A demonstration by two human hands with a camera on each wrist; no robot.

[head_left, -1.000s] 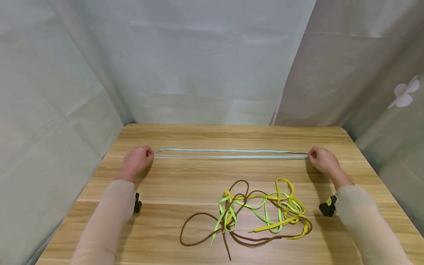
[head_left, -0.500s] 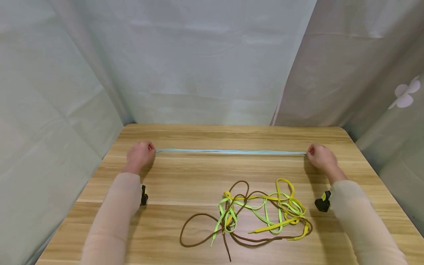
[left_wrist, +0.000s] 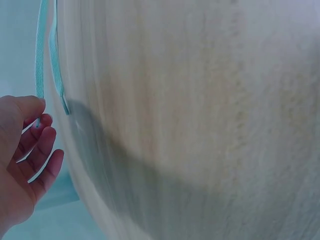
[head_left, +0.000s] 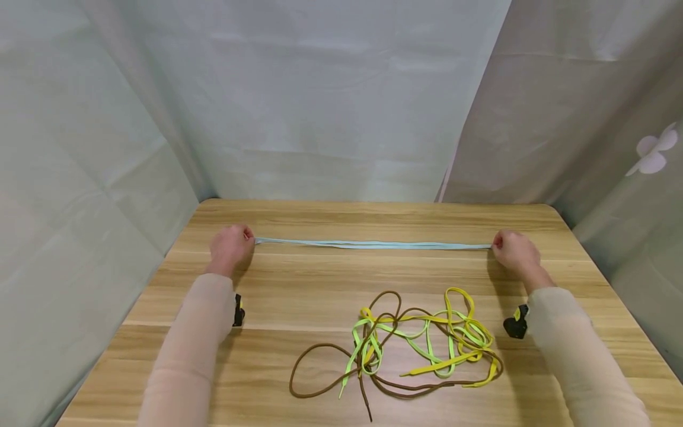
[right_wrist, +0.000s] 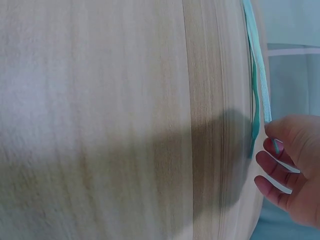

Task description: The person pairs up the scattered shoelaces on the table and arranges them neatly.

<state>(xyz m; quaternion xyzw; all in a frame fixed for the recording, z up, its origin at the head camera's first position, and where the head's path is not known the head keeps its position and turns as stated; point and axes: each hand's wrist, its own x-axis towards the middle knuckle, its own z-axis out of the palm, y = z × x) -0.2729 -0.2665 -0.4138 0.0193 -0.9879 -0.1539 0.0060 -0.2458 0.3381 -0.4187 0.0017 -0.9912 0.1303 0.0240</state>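
My left hand (head_left: 230, 246) pinches one tipped end of a light blue shoelace (left_wrist: 40, 55) between thumb and index finger. At the far right my right hand (head_left: 516, 252) pinches that shoelace's other end, its tip poking out past the fingers in the right wrist view. The held shoelace runs straight between both hands, just above the table. A second light blue shoelace (left_wrist: 55, 65) lies on the wood right beside it, its tipped end near my left hand. In the head view the two laces nearly overlap. The other fingers of both hands are loosely bent.
Nearer me on the wooden table (head_left: 267, 367) lies a loose tangle of a brown shoelace (head_left: 306, 396), a yellow shoelace (head_left: 437, 366) and a green shoelace (head_left: 418, 346). Pale curtains (head_left: 320, 107) hang behind the table's far edge and on both sides.
Both hands have moved away from me and slightly inward, carrying the held shoelace from in front of the lying one to right against it. The tangle has stayed put.
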